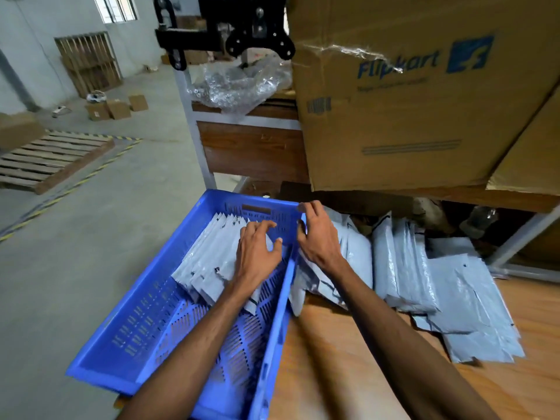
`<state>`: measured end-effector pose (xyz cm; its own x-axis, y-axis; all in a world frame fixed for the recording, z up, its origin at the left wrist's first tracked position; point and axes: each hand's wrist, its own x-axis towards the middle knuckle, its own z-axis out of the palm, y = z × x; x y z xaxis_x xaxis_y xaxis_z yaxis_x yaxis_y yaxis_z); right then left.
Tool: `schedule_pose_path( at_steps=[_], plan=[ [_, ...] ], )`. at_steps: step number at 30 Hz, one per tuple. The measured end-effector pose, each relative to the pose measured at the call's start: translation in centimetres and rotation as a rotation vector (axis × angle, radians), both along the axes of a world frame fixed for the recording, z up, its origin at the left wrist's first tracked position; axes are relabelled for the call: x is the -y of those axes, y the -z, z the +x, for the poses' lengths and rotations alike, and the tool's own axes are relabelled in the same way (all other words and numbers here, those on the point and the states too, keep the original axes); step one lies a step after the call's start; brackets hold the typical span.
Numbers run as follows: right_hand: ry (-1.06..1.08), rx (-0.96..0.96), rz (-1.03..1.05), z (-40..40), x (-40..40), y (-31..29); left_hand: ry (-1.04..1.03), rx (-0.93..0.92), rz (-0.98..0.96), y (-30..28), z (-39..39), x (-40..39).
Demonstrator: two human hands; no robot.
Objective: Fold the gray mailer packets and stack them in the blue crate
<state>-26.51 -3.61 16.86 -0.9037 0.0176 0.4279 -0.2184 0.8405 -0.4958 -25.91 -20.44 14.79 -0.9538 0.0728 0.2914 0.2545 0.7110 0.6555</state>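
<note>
A row of folded gray mailer packets stands on edge inside the blue crate, leaning toward the crate's far wall in the center of the frame. The left hand lies on top of the right end of this row, fingers spread and lightly bent, pressing on the packets without curling round any of them. The right hand is at the crate's far right corner, its fingers curled over the rim and its thumb on the inner side, gripping the crate's edge. The near half of the crate shows its slotted floor.

The crate sits at the left edge of a wooden worktop, partly overhanging it. Just right of the crate, more gray mailers lean against its outer wall, and beyond them a pile of unfolded mailers lies flat and fanned out toward the right of the frame.

Above these, filling the upper right, stands a large cardboard box printed with "Flipkart" in blue. Left of it, crumpled bubble wrap rests on a wooden stand, with a black metal bracket at the top center. At left, a wooden pallet lies on the concrete floor, with small cardboard boxes farther back in the upper left.
</note>
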Motion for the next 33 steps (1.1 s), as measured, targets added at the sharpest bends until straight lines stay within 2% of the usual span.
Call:
schedule_pose_path(
  at_steps=[6,9,13,17,23,28,31,33],
  plan=[
    [0.133,-0.008,-0.033,5.4,-8.6,2.3,0.143,-0.045,-0.018,0.4,3.5,-9.1],
    [0.203,0.014,-0.059,8.2,-13.1,4.1,0.185,-0.011,0.001,1.7,5.0,-14.1],
    [0.295,0.111,-0.133,11.9,-18.1,7.2,0.223,0.163,-0.001,4.2,7.2,-19.7],
    [0.249,0.257,-0.183,14.2,-21.6,9.3,0.246,0.343,-0.026,7.1,8.6,-24.0],
    [0.159,0.407,-0.217,16.3,-23.5,10.9,0.194,0.422,0.027,8.4,10.0,-27.9],
    [0.142,0.315,-0.242,17.7,-23.8,11.9,0.082,0.335,0.140,9.3,10.8,-28.4],
    [0.154,0.272,-0.233,18.3,-23.7,12.9,0.119,0.344,0.111,9.5,11.7,-27.9],
    [0.200,0.336,-0.223,18.2,-23.2,13.2,0.164,0.394,0.078,9.5,11.6,-27.5]
  ],
)
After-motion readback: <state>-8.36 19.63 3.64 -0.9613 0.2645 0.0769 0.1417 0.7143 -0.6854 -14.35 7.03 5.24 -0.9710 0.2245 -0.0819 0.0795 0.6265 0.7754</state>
